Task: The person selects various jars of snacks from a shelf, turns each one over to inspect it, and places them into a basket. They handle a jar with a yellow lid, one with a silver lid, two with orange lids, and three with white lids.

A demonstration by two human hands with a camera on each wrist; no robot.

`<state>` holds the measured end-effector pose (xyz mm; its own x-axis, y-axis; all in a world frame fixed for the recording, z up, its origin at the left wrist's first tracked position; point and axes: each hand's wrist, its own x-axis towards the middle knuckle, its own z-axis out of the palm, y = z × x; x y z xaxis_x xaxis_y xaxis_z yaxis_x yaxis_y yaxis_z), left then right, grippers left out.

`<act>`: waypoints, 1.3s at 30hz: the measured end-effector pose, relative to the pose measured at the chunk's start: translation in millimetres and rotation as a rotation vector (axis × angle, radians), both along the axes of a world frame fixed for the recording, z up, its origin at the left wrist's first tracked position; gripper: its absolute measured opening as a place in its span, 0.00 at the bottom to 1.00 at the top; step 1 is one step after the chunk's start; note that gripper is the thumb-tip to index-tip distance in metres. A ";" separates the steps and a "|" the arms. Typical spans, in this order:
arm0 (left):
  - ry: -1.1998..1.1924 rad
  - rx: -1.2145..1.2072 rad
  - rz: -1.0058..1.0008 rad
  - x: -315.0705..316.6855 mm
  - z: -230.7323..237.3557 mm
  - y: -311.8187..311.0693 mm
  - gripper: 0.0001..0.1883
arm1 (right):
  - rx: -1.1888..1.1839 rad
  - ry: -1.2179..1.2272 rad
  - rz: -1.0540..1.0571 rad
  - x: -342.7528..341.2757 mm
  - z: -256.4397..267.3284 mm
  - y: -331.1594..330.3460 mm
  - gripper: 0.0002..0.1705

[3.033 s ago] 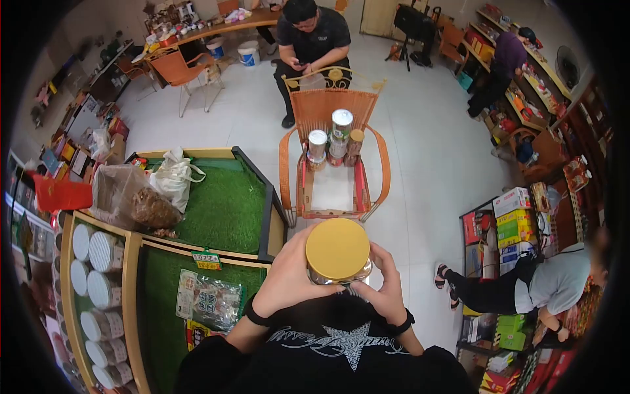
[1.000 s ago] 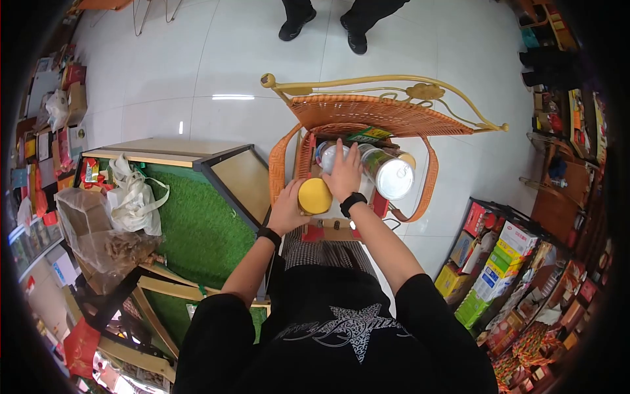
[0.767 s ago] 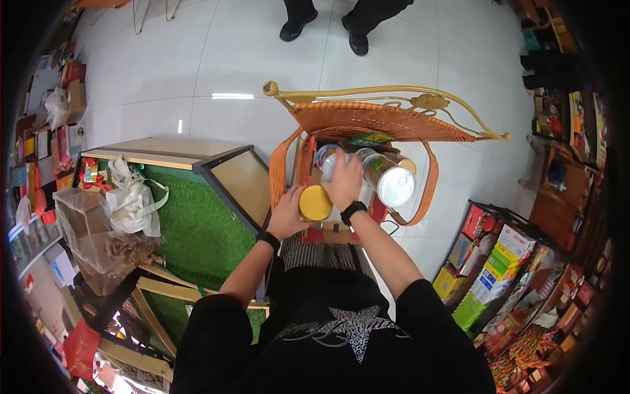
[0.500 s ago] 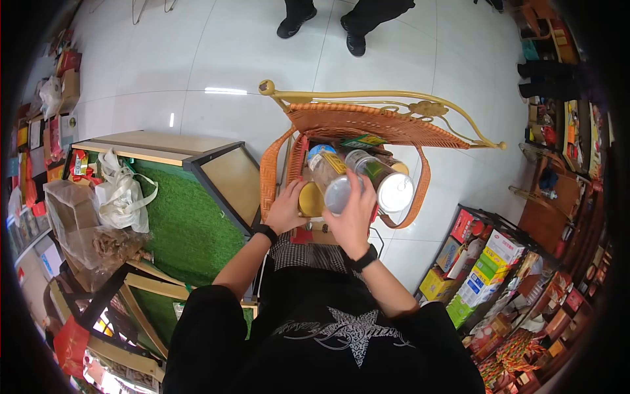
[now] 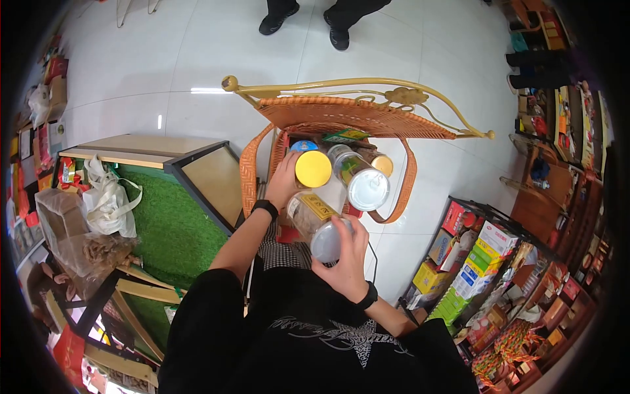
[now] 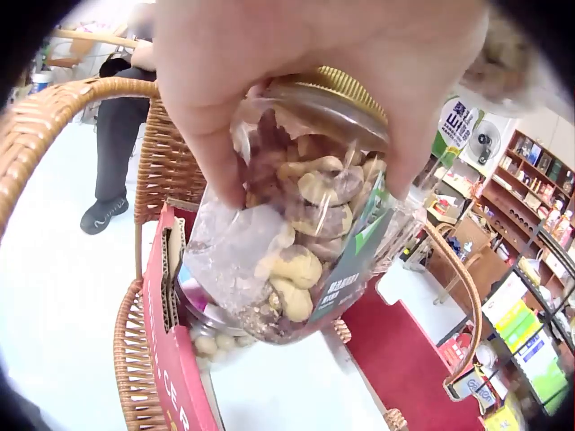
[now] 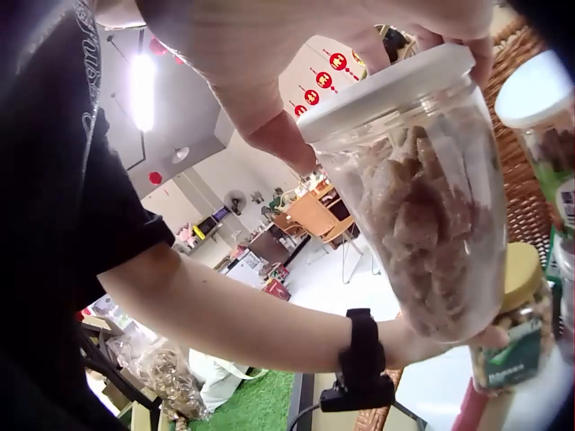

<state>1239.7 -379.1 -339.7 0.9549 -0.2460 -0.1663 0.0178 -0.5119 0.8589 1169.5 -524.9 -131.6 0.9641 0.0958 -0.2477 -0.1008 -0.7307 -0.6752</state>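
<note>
My left hand [image 5: 282,182] grips a clear jar with a gold lid [image 5: 313,169] over the red cardboard box on the chair. In the left wrist view that jar [image 6: 310,229] is full of pale and brown knobbly pieces, with thumb and fingers around its neck. My right hand [image 5: 349,261] holds a second clear jar [image 5: 310,213] by its white lid, tilted and close to my body. Brown chunks fill this jar [image 7: 422,224] in the right wrist view. A tall silver-lidded jar [image 5: 367,189], a smaller gold-lidded jar [image 5: 382,164] and a blue-lidded jar [image 5: 303,145] stand behind.
The red cardboard box [image 6: 175,346] sits between the arms of a woven chair [image 5: 354,117]. A green-turfed display stand [image 5: 174,217] with bags is on the left. Stacked cartons [image 5: 472,262] stand at right. A person's shoes [image 5: 339,38] are beyond the chair.
Both hands held the gold-lidded jar near my chest, then lowered it to the chair. My right hand lifted the white-lidded jar out towards me, while my left moved the gold-lidded jar forward.
</note>
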 end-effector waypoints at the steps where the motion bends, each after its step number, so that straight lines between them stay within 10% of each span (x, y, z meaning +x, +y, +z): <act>1: 0.015 0.037 -0.039 5.3 4.7 -2.3 0.46 | 0.014 0.012 0.001 -2.1 -0.1 -2.5 0.46; 19: -0.179 0.141 -0.090 24.0 -34.6 12.6 0.41 | -0.078 -0.118 0.137 43.8 -13.6 7.2 0.44; 39: 0.126 0.144 0.178 -41.0 -2.0 -0.2 0.51 | -0.260 -0.190 0.200 75.2 -56.5 24.9 0.49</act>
<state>1198.7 -379.4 -341.7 0.9506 -0.0408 -0.3076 0.2206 -0.6082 0.7625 1244.7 -500.1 -188.1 0.9638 0.2443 -0.1067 0.1707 -0.8729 -0.4570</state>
